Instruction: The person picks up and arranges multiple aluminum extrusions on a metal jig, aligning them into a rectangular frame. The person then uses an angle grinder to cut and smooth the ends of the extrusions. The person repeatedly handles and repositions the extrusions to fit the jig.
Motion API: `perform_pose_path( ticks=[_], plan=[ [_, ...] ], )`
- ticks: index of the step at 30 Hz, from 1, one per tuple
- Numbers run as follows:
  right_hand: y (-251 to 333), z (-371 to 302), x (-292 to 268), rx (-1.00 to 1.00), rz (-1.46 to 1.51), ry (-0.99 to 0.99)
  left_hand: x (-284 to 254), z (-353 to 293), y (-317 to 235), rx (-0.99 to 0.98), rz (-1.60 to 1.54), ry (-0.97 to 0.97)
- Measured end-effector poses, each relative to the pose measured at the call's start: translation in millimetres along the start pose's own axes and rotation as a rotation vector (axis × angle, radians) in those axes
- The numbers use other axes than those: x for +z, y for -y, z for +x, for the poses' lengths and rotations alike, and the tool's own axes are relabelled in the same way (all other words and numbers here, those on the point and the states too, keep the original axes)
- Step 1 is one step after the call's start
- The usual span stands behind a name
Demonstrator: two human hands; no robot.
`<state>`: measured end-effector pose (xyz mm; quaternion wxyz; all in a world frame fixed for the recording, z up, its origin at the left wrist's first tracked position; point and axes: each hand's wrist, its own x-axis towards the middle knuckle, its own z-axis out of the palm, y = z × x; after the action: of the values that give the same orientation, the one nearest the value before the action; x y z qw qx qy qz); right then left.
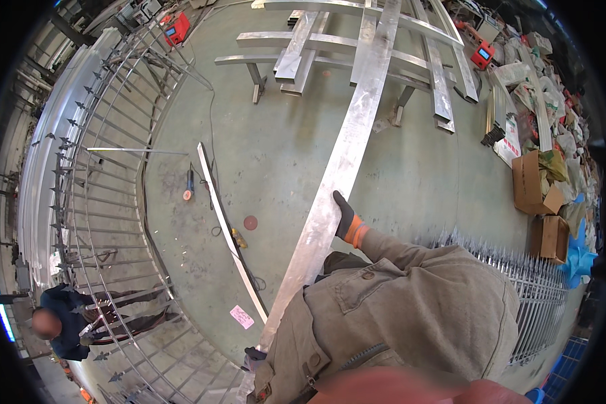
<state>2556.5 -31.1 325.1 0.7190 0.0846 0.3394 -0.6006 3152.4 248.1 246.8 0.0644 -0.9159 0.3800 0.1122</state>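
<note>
A long, flat silver metal tube (347, 151) runs from beside my body up to the far metal stand. My right hand (347, 221), in a dark glove with an orange cuff, grips its right edge, thumb on the top face and fingers hidden beneath. Close to my jacket, my left hand (254, 358), also gloved, is closed round the near part of the tube; the jacket hides much of it. Several shorter tubes (295, 50) lie across the stand's rails (330, 43).
A thin metal bar (223, 225), an angle grinder (188, 188) and cables lie on the floor (276, 148). Spiked fence panels stand at left (108, 202) and right (539, 303). Cardboard boxes (528, 185) and bags line the right. A person (64, 320) is behind the left fence.
</note>
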Motion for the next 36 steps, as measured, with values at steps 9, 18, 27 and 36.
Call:
perform_pose_path(
  ticks=[9,18,27,36],
  plan=[
    [-50.4,-52.7,-55.8,0.01,0.019,-0.015,25.2,-24.3,77.0,0.086,0.015,0.017],
    [-156.1,-155.7,-105.7,0.024,0.068,0.069,51.2,-90.5,227.1,0.116,0.019,0.064],
    [-233.5,-238.9,-157.3,0.186,0.024,0.024,63.6,-160.6,387.8,0.523,0.214,0.111],
    [-288.3,-268.4,-192.1,0.436,0.035,0.005,70.4,-188.4,433.1,0.344,0.195,0.137]
  ],
)
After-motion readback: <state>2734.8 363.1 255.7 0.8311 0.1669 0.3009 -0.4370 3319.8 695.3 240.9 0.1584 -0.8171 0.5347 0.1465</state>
